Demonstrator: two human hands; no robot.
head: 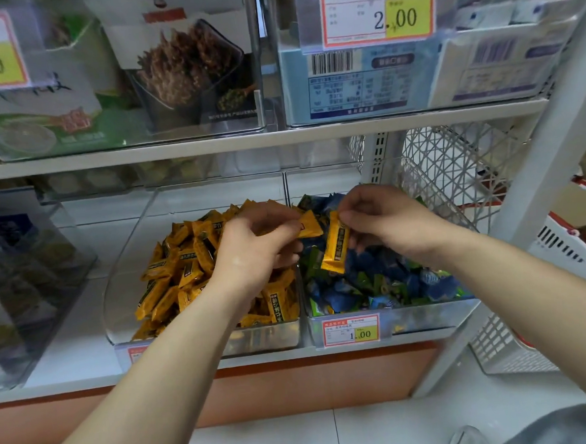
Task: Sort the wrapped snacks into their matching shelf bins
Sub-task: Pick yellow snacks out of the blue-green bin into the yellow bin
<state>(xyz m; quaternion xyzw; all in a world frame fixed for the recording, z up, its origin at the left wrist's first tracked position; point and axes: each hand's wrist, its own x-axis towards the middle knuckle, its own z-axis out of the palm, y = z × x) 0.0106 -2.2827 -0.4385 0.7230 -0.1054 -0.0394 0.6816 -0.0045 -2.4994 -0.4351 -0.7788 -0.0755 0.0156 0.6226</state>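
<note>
Your two bare forearms are reaching in from the near edge, the left forearm (163,367) and the right forearm (528,276) converging over the lower shelf.

Your left hand (255,248) is pinching a yellow wrapped snack (308,226) by one end, holding it about over the seam between two clear bins. Your right hand (384,216) is pinching a second yellow snack (336,245) by its top end, and it is hanging upright over the right bin (427,316). The two hands are sitting close together, each clamped on its own piece. Both wrappers are showing a dark printed panel on shiny yellow foil.

The left bin (129,259) is holding a heap of matching yellow snacks (181,263). The right bin is holding blue and green snacks (374,278) and is wearing a price tag (351,329) reading 1.00 on its front.

Both bins are standing on a white shelf board (69,338) above an orange base (294,383). The upper shelf (211,146) is carrying clear bins of boxed goods, with a 2.00 tag (378,10) at the far right. A white lattice panel (452,164) is closing the shelf's right side, a white basket (532,341) is sitting beyond it, and a pale tiled floor (263,439) is spreading out below you.
</note>
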